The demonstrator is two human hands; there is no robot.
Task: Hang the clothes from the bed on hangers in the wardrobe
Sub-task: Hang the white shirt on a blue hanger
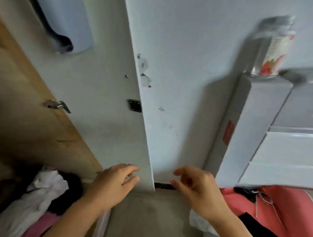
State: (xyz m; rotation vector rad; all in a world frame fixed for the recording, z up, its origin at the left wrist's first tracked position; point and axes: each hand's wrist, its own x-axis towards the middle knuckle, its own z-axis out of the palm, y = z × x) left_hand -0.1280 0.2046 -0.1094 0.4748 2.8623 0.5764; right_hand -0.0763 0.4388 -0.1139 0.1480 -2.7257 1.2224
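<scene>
honestly looks like lots left: both grips are empty, left hand [114, 184] and right hand [195, 189] hanging loose-fingered in front of the white wall. clothes [43, 190] lie heaped at lower left, more at right on the pink bedding [291, 208]; no hanger or wardrobe rail visible.

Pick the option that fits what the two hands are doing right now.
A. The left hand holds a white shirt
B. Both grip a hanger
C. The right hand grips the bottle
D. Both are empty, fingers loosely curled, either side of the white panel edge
D: the left hand and right hand hold nothing, one on each side of the white panel; the bottle stands untouched up right.
</scene>
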